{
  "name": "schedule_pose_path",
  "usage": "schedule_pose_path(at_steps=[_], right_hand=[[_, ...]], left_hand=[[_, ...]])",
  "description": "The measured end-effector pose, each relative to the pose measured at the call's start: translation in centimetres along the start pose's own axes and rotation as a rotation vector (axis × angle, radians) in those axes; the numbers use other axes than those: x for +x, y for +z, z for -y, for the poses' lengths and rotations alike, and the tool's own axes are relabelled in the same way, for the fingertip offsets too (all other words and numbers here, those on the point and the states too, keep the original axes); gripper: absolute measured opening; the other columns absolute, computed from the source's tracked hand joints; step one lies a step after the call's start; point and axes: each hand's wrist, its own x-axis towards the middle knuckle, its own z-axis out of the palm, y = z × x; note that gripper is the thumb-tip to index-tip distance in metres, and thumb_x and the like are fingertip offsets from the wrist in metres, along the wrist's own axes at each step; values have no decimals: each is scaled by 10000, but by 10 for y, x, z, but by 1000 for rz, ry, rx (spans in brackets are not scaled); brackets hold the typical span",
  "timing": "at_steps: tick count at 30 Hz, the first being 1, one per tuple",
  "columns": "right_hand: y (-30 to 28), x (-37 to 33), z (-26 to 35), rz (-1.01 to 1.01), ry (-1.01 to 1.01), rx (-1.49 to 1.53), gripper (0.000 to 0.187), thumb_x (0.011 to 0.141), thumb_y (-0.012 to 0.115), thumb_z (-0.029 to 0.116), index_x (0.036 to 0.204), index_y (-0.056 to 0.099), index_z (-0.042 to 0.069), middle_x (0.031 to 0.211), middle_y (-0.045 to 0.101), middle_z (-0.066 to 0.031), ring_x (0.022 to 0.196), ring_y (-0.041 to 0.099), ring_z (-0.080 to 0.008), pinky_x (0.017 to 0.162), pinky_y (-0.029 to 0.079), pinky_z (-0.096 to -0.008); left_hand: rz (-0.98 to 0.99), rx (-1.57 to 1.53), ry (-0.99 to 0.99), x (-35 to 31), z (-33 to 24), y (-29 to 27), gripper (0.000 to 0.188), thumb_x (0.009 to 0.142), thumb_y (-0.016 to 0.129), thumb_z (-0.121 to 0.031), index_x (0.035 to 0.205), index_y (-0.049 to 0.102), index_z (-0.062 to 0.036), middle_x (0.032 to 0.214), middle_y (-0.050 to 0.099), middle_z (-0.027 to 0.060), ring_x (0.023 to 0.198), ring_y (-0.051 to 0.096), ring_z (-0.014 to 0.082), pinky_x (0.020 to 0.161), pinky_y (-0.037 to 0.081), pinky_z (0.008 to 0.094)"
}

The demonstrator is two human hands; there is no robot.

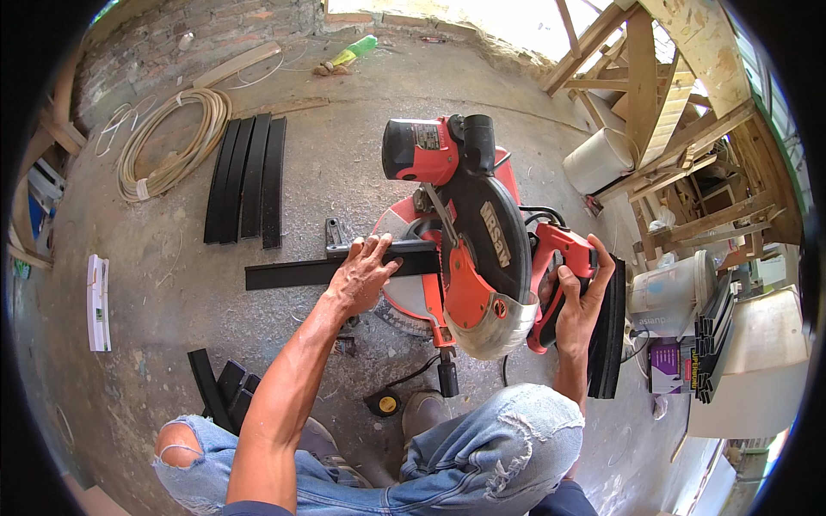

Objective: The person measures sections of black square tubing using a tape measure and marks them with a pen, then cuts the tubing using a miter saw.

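A red and black miter saw [482, 297] stands on the floor in front of me. On its red base lies a long black profile strip [288, 274], reaching out to the left and running along the fence. My left hand [360, 279] presses this strip against the fence, fingers over the top and thumb at the near side. The hand is left of the blade guard [502, 241]. My right hand [578, 314] is round the saw's red and black handle [559, 245], thumb on the near side; some of its fingers are hidden behind the handle.
Several long black strips [249, 181] lie at the far left, beside a coiled hose [215, 112]. Short black pieces [225, 391] are near my left knee. A tape measure [385, 402] sits by my shoes. Buckets [671, 297] and wooden framing [641, 77] stand at right.
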Motion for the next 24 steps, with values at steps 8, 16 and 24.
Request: schedule_pose_path(at_steps=[8, 16, 24], right_hand=[[0, 0, 2, 6, 7, 15, 500, 993, 546, 27, 1459, 385, 108, 917, 565, -10, 707, 519, -54, 642, 463, -218], [2, 0, 4, -14, 12, 4, 500, 994, 544, 30, 1460, 378, 104, 889, 565, -6, 694, 516, -54, 637, 459, -219], [2, -4, -2, -12, -1, -2, 473, 1019, 536, 66, 1463, 377, 108, 838, 561, 6, 692, 509, -49, 629, 440, -213]], left_hand=[[3, -14, -6, 0, 0, -2, 499, 796, 771, -139, 1286, 678, -132, 1453, 416, 164, 1347, 406, 306, 1098, 298, 445], [-19, -25, -7, 0, 0, -1, 488, 785, 782, -144, 1265, 694, -131, 1455, 429, 179, 1344, 413, 305, 1100, 301, 449], [-33, -16, -28, 0, -1, 3, 470, 772, 790, -152, 1236, 713, -123, 1447, 434, 180, 1336, 415, 312, 1112, 317, 429]])
